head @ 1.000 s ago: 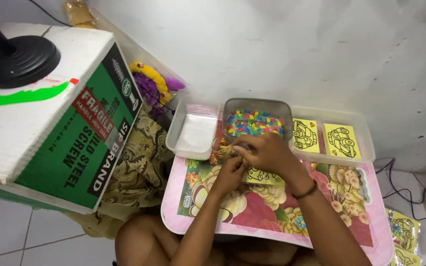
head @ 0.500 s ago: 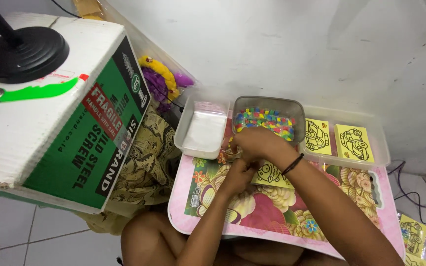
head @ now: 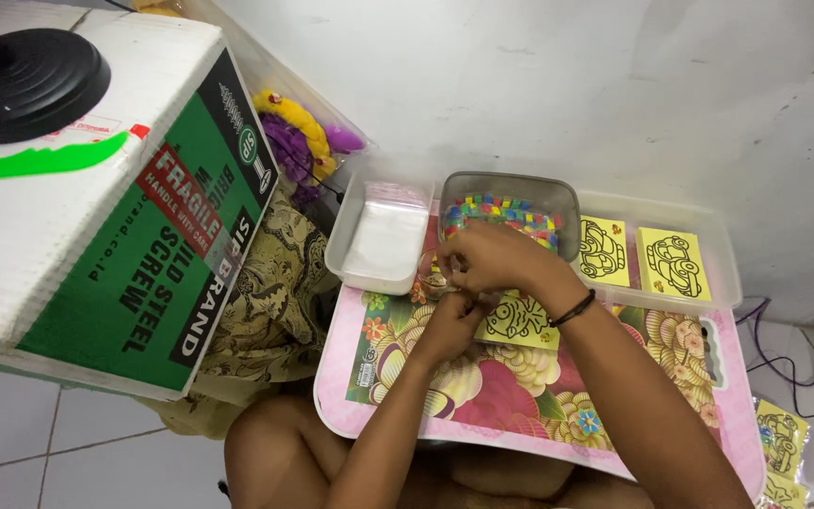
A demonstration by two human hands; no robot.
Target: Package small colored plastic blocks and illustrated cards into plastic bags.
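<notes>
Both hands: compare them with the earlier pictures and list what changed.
Little changed. The left hand and right hand stay pressed together over the yellow picture card, beside the grey tub of coloured beads. Only the camera view shifted slightly. Tubs and floral lap table stayed put.

Two bare forearms, no sleeves, thin black band on right wrist [head: 574, 309], bare knees below

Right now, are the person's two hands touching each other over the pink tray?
Touching. The head view shows the left hand raised against the right hand, fingers meeting with no gap, above the yellow picture card.
</notes>
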